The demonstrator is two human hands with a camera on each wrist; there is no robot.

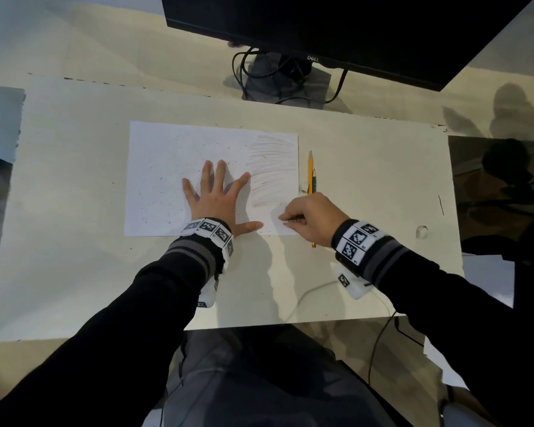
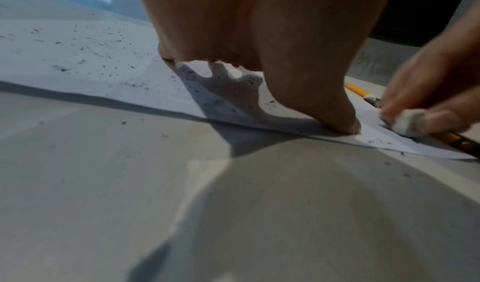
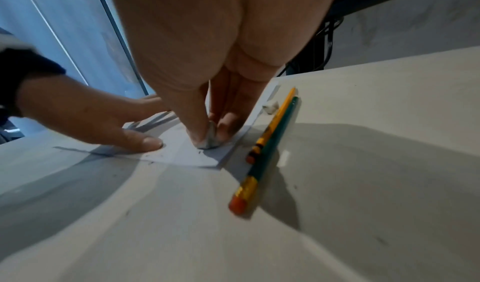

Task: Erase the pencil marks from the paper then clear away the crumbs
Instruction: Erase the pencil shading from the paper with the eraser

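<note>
A white sheet of paper (image 1: 167,155) lies on the table, with grey pencil strokes (image 1: 273,167) covering its right strip and dark eraser crumbs (image 1: 154,208) scattered over its left and middle. My left hand (image 1: 219,195) lies flat on the paper with fingers spread, pressing it down. My right hand (image 1: 309,218) pinches a small white eraser (image 2: 409,123) and holds it against the paper's near right corner (image 3: 207,157). The eraser (image 3: 209,137) shows grey and smudged between thumb and fingers.
A yellow pencil (image 1: 310,171) and a green pencil (image 1: 314,181) lie side by side just right of the paper, with a second small white eraser piece (image 3: 270,106) beside them. A black monitor (image 1: 336,26) on its stand, with cables, stands at the back.
</note>
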